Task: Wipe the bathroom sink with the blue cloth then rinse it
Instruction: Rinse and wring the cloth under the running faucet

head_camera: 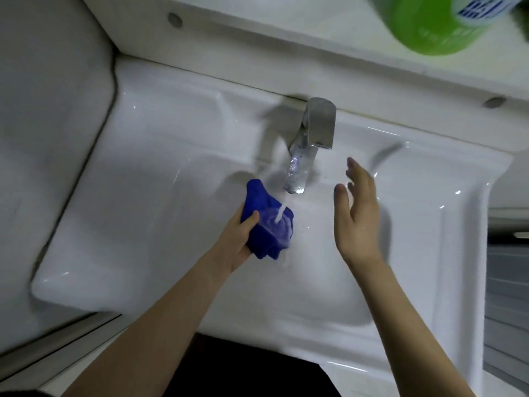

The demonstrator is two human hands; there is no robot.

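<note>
My left hand (239, 239) grips a bunched blue cloth (262, 222) over the basin of the white sink (148, 224). Water runs from the chrome faucet (310, 141) and lands on the top of the cloth. My right hand (357, 213) hovers open to the right of the stream, fingers spread and pointing up toward the faucet, holding nothing. It is apart from both cloth and faucet.
A white shelf (286, 32) runs above the sink's back edge, with a green bottle (435, 21) at the top right. A grey wall panel (43, 124) borders the sink on the left. Dark floor shows below the front rim.
</note>
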